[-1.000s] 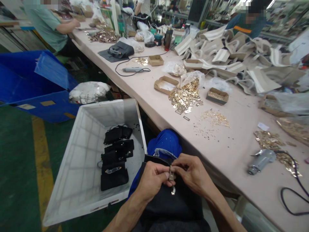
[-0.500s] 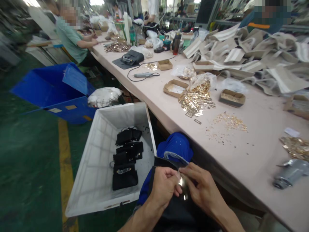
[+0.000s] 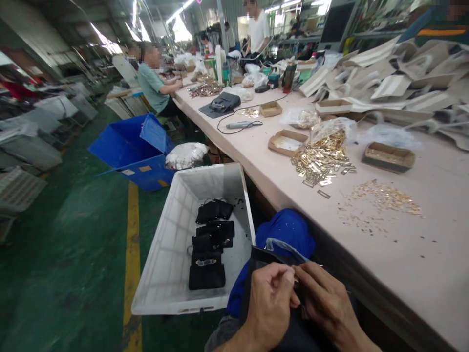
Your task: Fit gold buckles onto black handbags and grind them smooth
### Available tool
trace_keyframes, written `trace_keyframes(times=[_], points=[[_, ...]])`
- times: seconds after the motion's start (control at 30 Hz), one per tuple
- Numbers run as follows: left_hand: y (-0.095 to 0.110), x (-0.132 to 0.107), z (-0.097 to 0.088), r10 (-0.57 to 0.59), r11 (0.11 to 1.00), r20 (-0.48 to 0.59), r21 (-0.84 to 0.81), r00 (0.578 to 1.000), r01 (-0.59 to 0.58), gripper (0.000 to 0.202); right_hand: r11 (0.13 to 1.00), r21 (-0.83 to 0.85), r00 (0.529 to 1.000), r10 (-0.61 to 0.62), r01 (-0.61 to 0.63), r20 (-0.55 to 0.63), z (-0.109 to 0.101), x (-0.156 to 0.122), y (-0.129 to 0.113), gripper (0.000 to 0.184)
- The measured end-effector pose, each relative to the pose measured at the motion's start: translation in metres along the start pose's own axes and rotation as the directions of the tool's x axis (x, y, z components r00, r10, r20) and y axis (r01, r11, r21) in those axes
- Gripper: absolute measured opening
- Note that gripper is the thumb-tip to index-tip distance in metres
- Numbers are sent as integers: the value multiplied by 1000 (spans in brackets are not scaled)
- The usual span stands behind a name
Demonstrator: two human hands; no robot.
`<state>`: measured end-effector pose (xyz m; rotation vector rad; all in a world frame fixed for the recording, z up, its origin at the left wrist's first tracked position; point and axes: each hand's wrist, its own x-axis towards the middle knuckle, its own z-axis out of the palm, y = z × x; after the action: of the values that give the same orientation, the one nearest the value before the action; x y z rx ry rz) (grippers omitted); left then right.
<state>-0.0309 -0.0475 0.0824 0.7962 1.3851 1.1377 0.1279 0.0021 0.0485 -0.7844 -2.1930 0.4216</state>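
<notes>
Low in the view, my left hand [image 3: 270, 298] and my right hand [image 3: 327, 303] meet over a black bag [image 3: 256, 264] that lies on my lap. Both are pinched together at the bag's top, on a small part that the fingers now hide. Blue cloth [image 3: 286, 230] covers my knee just beyond the bag. A white plastic crate [image 3: 176, 244] stands on the floor to my left, with several black bags [image 3: 208, 249] lying in it.
The long pale table [image 3: 366, 244] runs along my right with a heap of gold metal fittings [image 3: 322, 156], small cardboard trays [image 3: 287, 142] and an electric screwdriver [image 3: 240, 125]. A blue bin [image 3: 128, 146] stands behind the crate. People work at the far end.
The view has lifted and swung left, so my hands sit lower in the picture. The silver clasp piece seen between my fingers earlier is now covered by them.
</notes>
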Motion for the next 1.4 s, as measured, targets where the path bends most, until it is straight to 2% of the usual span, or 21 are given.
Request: trace_keyframes(times=[0.07, 0.13, 0.2, 0.23, 0.37, 0.43, 0.53, 0.63, 0.8, 1.03, 1.17, 1.23, 1.3, 1.33, 1.4], points=[[5, -1, -6, 188, 956, 100, 210, 977, -206, 21, 997, 44, 997, 68, -70, 46, -4, 2, 1, 32], [12, 5, -11, 334, 840, 207, 377, 919, -391, 20, 985, 99, 983, 129, -142, 127, -10, 6, 0, 29], [19, 15, -12, 405, 742, 272, 459, 873, -488, 28, 965, 145, 959, 186, -219, 211, -15, 10, -2, 27], [22, 22, -11, 413, 726, 287, 470, 865, -502, 30, 952, 160, 947, 219, -260, 236, -17, 11, -2, 25], [33, 41, -5, 342, 785, 331, 414, 880, -461, 27, 882, 214, 891, 356, -420, 280, -23, 13, -1, 17], [34, 45, -3, 292, 808, 364, 401, 885, -431, 25, 836, 256, 860, 402, -485, 315, -25, 13, 1, 19], [34, 45, 1, 298, 764, 372, 459, 879, -453, 25, 779, 324, 833, 428, -537, 351, -28, 12, 2, 26], [34, 43, 7, 338, 701, 363, 519, 869, -489, 23, 736, 372, 820, 459, -566, 342, -29, 9, 2, 33], [27, 43, 15, 353, 663, 368, 551, 860, -507, 23, 663, 474, 815, 490, -579, 311, -26, 3, 4, 37], [17, 44, 20, 402, 629, 347, 567, 847, -531, 22, 675, 456, 808, 550, -580, 212, -15, -2, 7, 43], [19, 47, 20, 367, 653, 332, 573, 869, -494, 25, 671, 410, 774, 610, -617, 167, -5, -4, 8, 46], [20, 49, 19, 319, 674, 329, 580, 889, -457, 26, 613, 421, 727, 657, -669, 198, -3, -6, 9, 49], [21, 51, 18, 256, 702, 318, 589, 913, -401, 26, 536, 462, 690, 666, -707, 282, -5, -6, 11, 51], [21, 52, 18, 224, 720, 304, 589, 926, -367, 25, 514, 480, 689, 647, -711, 327, -7, -6, 11, 50], [22, 53, 17, 185, 754, 271, 578, 944, -314, 23, 529, 487, 713, 593, -695, 374, -13, -5, 10, 42]])
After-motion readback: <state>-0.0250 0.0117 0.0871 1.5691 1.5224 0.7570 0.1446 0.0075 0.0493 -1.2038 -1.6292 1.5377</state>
